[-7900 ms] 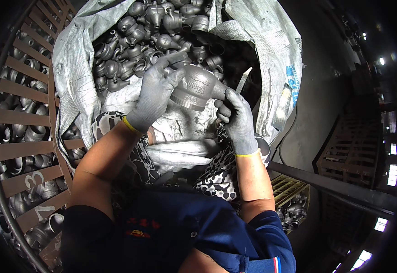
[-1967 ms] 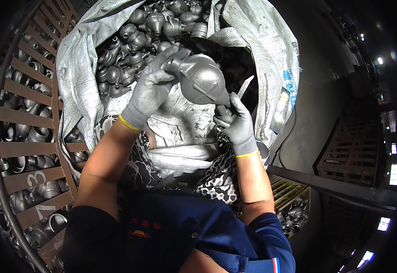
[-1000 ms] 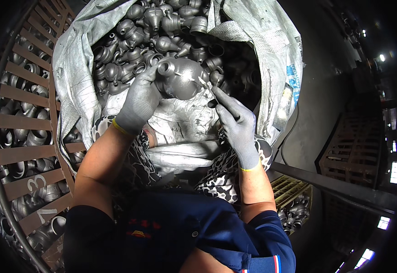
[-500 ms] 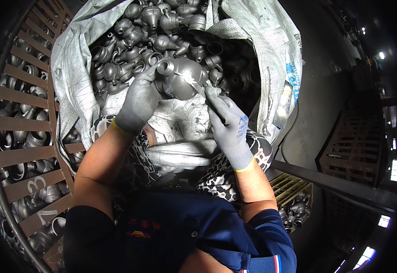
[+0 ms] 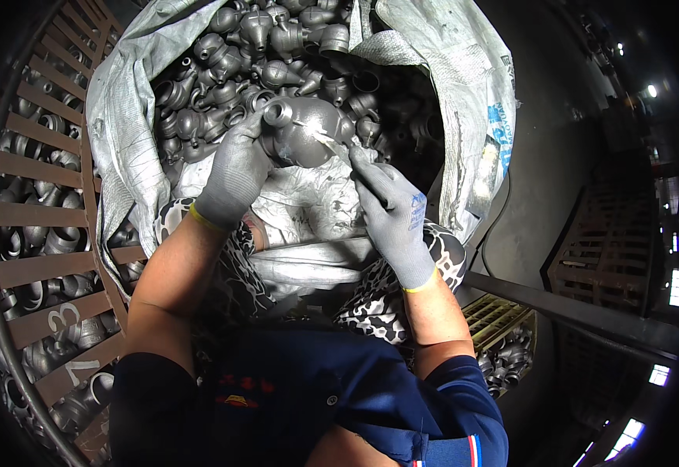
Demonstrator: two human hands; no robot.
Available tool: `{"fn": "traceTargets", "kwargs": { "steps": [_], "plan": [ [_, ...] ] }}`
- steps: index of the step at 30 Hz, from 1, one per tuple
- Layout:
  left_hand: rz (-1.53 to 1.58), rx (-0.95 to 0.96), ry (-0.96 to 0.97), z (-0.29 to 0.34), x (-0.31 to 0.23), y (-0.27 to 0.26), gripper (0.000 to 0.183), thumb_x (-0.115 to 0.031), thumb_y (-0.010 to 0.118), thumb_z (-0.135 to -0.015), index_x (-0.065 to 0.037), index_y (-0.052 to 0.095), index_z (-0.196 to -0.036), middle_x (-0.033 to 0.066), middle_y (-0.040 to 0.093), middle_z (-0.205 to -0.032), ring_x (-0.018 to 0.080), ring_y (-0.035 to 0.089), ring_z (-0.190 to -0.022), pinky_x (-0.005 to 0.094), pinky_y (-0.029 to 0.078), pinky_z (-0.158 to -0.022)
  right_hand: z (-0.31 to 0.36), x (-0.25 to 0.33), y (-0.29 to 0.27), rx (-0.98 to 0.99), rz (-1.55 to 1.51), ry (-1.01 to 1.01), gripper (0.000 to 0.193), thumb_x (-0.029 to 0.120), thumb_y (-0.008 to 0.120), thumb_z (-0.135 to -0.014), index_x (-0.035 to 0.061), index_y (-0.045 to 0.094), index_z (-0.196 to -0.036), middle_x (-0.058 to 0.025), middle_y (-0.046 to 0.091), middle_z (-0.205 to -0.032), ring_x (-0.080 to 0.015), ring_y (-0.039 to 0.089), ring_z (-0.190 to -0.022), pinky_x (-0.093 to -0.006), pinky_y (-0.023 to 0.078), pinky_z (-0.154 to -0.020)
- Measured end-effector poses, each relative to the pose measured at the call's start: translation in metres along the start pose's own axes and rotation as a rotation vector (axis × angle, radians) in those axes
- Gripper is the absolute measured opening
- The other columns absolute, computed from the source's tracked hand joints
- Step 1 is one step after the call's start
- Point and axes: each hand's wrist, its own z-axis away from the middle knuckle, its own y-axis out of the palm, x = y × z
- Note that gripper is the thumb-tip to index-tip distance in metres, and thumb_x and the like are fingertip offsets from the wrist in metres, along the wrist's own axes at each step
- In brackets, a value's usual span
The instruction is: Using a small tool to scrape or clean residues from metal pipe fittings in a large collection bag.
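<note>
A dark grey, rounded metal casting [image 5: 297, 138] with a short open neck is held up in front of me. My left hand [image 5: 238, 175], in a grey knit glove, is closed on its left side near the neck. My right hand [image 5: 390, 210], gloved alike, pinches a thin, flat, light-coloured tool [image 5: 336, 146] whose kind I cannot make out. Its tip meets the bright spot on the casting's front surface. Most of the tool's handle is hidden in my fingers.
Beyond my hands, a large white woven sack [image 5: 125, 117] stands with its mouth spread around many similar castings [image 5: 277, 74]. Left of it, a brown slatted metal crate [image 5: 40, 214] holds more castings. A dark metal bar [image 5: 573, 311] runs at right, above a yellowish crate [image 5: 491, 323] with small parts.
The casting has turned slightly and shifted a little to the left, along with my left hand. The tool's tip has moved slightly left on its surface.
</note>
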Motion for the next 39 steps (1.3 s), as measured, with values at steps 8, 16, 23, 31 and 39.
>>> {"fn": "traceTargets", "kwargs": {
  "steps": [8, 16, 23, 31, 39],
  "plan": [
    [0.12, -0.068, -0.012, -0.002, 0.004, -0.002, 0.036, -0.023, 0.034, -0.104, 0.0, 0.052, -0.125, 0.009, 0.063, -0.112, 0.0177, 0.066, -0.095, 0.0358, 0.053, -0.089, 0.001, 0.0, -0.002, 0.068, -0.08, 0.002, 0.04, 0.003, 0.06, -0.085, 0.0058, 0.06, -0.125, -0.0146, 0.067, -0.094, -0.0276, 0.065, -0.079, -0.0347, 0.051, -0.069],
    [0.056, -0.109, 0.037, -0.003, 0.0, 0.001, 0.034, -0.017, 0.037, -0.101, 0.001, 0.053, -0.126, 0.0067, 0.065, -0.107, 0.0146, 0.064, -0.089, 0.0313, 0.052, -0.084, 0.0, 0.007, -0.012, 0.317, -0.844, 0.615, 0.034, 0.01, 0.052, -0.096, -0.0078, 0.056, -0.125, -0.0102, 0.067, -0.08, -0.0058, 0.049, -0.05, -0.0177, 0.038, -0.044],
    [0.06, -0.107, 0.038, -0.002, 0.0, 0.002, 0.032, -0.017, 0.041, -0.1, 0.002, 0.056, -0.121, 0.0035, 0.065, -0.1, 0.0114, 0.062, -0.087, 0.0266, 0.05, -0.081, -0.003, 0.001, -0.018, 0.452, -0.865, 0.782, 0.036, 0.013, 0.051, -0.095, -0.0095, 0.055, -0.124, -0.0129, 0.066, -0.077, -0.0068, 0.045, -0.044, -0.0193, 0.033, -0.039],
    [0.024, -0.097, 0.063, -0.001, 0.004, 0.006, 0.035, -0.02, 0.04, -0.101, 0.001, 0.056, -0.123, 0.0032, 0.065, -0.103, 0.0098, 0.062, -0.086, 0.0249, 0.049, -0.08, -0.006, 0.006, -0.015, 0.314, -0.789, 0.651, 0.034, 0.007, 0.054, -0.093, -0.0061, 0.058, -0.124, -0.0111, 0.068, -0.083, -0.008, 0.054, -0.054, -0.0204, 0.043, -0.049],
    [-0.054, -0.113, -0.016, 0.001, -0.001, 0.008, 0.037, -0.022, 0.039, -0.101, -0.001, 0.055, -0.126, 0.0038, 0.066, -0.108, 0.0108, 0.065, -0.092, 0.0261, 0.052, -0.078, 0.001, 0.004, -0.009, 0.051, -0.083, 0.132, 0.037, 0.003, 0.059, -0.085, 0.0086, 0.064, -0.121, -0.0126, 0.067, -0.09, -0.0221, 0.065, -0.079, -0.031, 0.051, -0.072]
  ]
}}
